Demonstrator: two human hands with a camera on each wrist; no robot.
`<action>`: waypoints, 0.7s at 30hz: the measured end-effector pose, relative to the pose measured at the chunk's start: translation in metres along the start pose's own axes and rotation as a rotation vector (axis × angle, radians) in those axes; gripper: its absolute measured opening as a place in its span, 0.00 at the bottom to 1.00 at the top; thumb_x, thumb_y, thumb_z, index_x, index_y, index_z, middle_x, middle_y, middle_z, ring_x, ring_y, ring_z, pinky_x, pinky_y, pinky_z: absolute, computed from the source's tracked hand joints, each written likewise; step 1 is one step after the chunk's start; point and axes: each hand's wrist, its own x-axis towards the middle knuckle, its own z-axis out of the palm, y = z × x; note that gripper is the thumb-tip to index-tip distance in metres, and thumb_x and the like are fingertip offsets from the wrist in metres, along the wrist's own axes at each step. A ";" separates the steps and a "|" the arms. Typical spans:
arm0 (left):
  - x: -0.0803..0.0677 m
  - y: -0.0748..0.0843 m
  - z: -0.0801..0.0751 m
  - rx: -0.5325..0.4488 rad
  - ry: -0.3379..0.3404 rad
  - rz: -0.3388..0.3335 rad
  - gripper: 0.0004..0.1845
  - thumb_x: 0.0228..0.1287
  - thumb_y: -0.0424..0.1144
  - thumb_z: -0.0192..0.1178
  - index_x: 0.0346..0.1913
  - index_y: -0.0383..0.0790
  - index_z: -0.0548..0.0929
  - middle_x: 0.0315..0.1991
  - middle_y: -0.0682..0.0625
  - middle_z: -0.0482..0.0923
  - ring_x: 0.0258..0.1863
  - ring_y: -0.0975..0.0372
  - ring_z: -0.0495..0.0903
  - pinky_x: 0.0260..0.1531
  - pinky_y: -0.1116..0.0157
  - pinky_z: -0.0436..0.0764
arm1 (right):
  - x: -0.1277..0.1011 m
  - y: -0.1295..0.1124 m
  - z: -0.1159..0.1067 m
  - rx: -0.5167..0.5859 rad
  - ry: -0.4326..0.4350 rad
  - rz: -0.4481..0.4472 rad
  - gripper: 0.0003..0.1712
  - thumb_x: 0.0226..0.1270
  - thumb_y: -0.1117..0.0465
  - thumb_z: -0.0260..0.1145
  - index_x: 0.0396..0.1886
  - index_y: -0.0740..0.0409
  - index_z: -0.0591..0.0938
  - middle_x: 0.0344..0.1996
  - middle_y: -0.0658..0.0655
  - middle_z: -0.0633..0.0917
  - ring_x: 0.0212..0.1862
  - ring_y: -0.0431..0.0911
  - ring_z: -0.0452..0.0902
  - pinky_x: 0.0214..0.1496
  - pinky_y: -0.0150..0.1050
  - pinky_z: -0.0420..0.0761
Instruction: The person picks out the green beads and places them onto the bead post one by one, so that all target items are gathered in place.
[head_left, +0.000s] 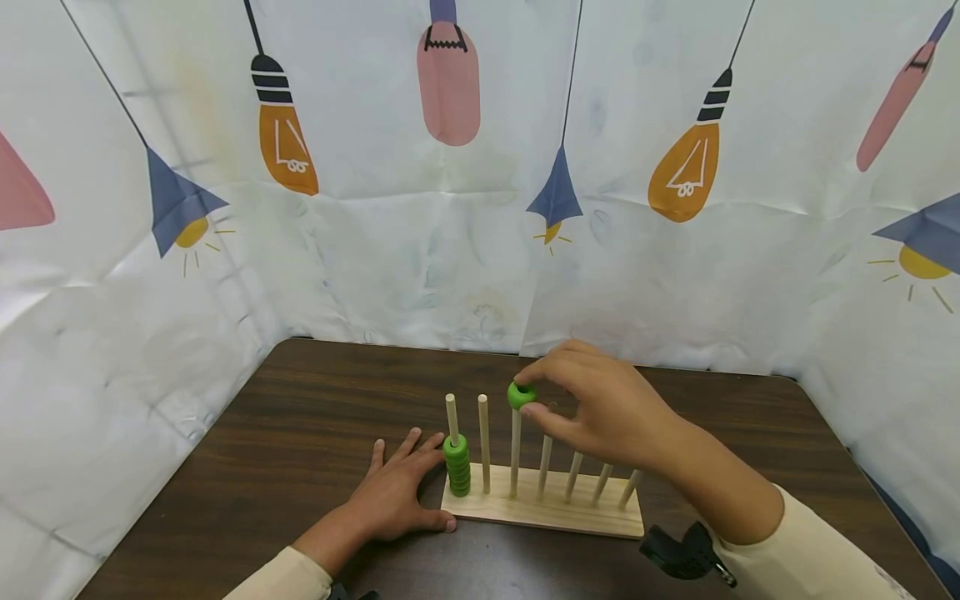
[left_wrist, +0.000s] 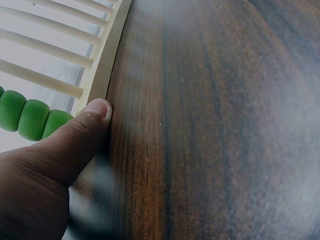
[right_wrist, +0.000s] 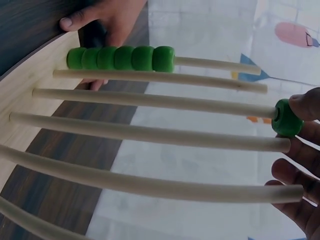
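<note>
Between the thumb and forefinger of my right hand (head_left: pixel 592 400) is a single green bead (head_left: pixel 522 396). It sits at the top end of the third peg (head_left: pixel 515 454) from the left, as the right wrist view also shows. A stack of several green beads (head_left: pixel 457 467) fills the lower part of the leftmost peg. My left hand (head_left: pixel 393 492) lies spread on the table beside the left end of the wooden base (head_left: pixel 547 500). Its thumb (left_wrist: pixel 82 132) touches the base's front corner in the left wrist view.
Several bare wooden pegs (head_left: pixel 573 477) stand in a row to the right along the base, under my right hand. The dark wooden table (head_left: pixel 300 433) reaches back to a white printed curtain (head_left: pixel 360 267). A black strap mount (head_left: pixel 682 552) is on the right wrist.
</note>
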 end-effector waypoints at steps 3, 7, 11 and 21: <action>0.000 0.000 0.000 -0.001 -0.003 -0.003 0.51 0.48 0.68 0.76 0.75 0.53 0.72 0.79 0.48 0.59 0.80 0.43 0.46 0.67 0.27 0.33 | 0.003 -0.002 0.002 0.001 -0.006 -0.001 0.15 0.66 0.53 0.76 0.51 0.46 0.87 0.46 0.40 0.85 0.52 0.38 0.80 0.44 0.41 0.84; 0.000 0.000 -0.001 -0.001 -0.005 -0.004 0.51 0.48 0.68 0.76 0.75 0.53 0.72 0.79 0.48 0.59 0.80 0.43 0.46 0.67 0.27 0.33 | 0.007 -0.004 0.004 -0.009 -0.014 -0.006 0.14 0.67 0.53 0.75 0.51 0.46 0.87 0.46 0.40 0.85 0.52 0.38 0.79 0.46 0.41 0.83; 0.000 0.000 -0.001 -0.001 -0.008 -0.004 0.52 0.48 0.68 0.75 0.76 0.53 0.71 0.79 0.48 0.59 0.80 0.43 0.46 0.67 0.27 0.33 | 0.012 -0.006 0.007 -0.017 -0.025 -0.007 0.14 0.67 0.52 0.75 0.51 0.45 0.87 0.45 0.39 0.85 0.51 0.38 0.79 0.45 0.40 0.83; 0.000 -0.001 -0.001 -0.002 -0.008 0.005 0.52 0.48 0.69 0.75 0.76 0.54 0.71 0.79 0.48 0.59 0.80 0.43 0.46 0.67 0.27 0.33 | 0.019 -0.010 0.013 0.020 -0.039 0.006 0.14 0.70 0.50 0.72 0.53 0.45 0.87 0.46 0.41 0.85 0.51 0.39 0.79 0.40 0.39 0.82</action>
